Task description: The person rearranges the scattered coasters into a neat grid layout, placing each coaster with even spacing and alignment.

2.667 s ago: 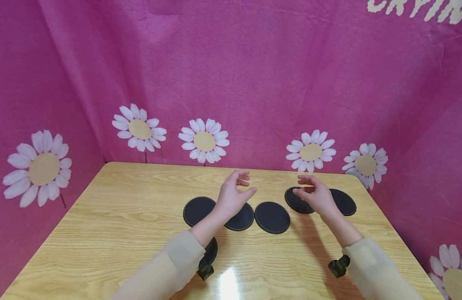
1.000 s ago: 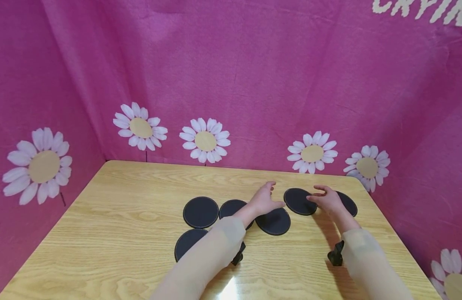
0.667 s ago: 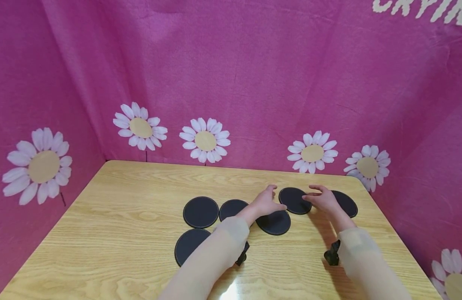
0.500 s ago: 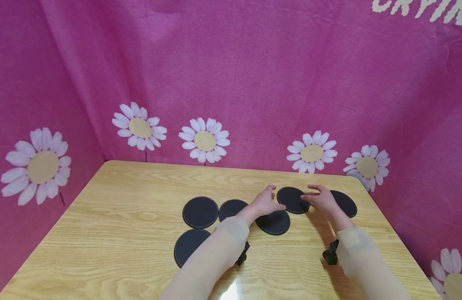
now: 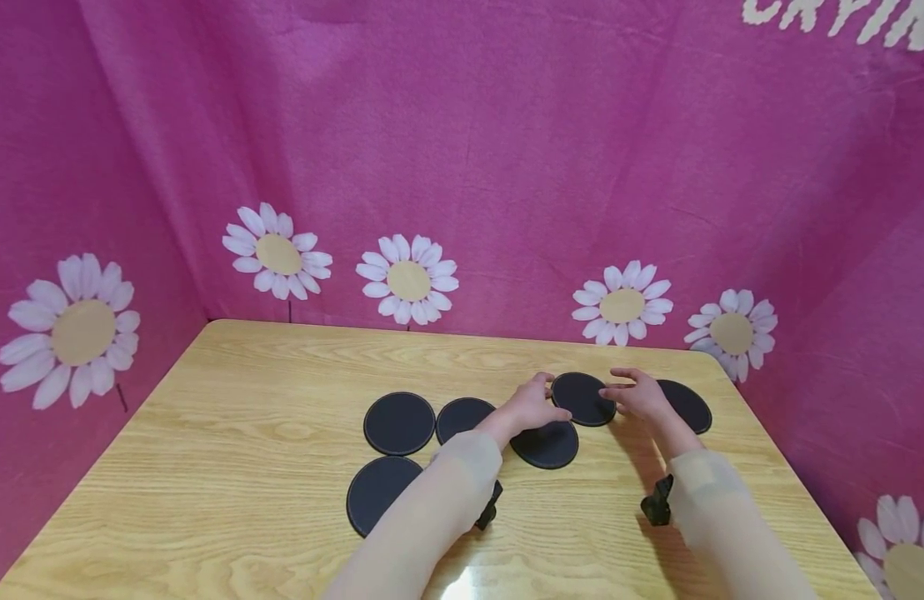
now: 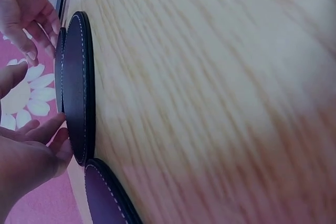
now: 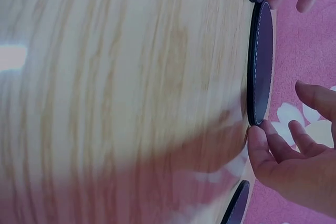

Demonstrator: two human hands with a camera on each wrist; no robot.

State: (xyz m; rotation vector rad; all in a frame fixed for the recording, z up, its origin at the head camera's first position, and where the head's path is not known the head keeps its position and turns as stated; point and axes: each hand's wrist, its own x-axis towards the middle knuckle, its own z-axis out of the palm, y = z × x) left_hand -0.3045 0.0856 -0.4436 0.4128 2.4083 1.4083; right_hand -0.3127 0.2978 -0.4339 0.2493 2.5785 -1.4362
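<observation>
A round black coaster with a stitched rim point(image 5: 584, 399) lies flat on the table between my two hands. My right hand point(image 5: 641, 395) touches its right edge with the fingertips, as the right wrist view also shows. Over the neighbouring coaster point(image 5: 546, 448), my left hand point(image 5: 526, 407) reaches across with loosely bent fingers near the first coaster's left side. In the left wrist view the left fingertips point(image 6: 56, 124) are at the rim of a coaster point(image 6: 79, 93). The coasters under my hands appear to meet at their edges. Neither hand grips anything.
More black coasters lie to the left: one partly behind my left wrist point(image 5: 462, 414), one at the back point(image 5: 399, 423), one nearer point(image 5: 375, 493). Another coaster point(image 5: 688, 407) is right of my right hand. A pink cloth with daisies point(image 5: 469, 167) surrounds the wooden table point(image 5: 229, 467).
My left hand has moved right, over to the neighbouring coaster. With my right hand at its edge, the coaster between the hands has slid left towards that coaster.
</observation>
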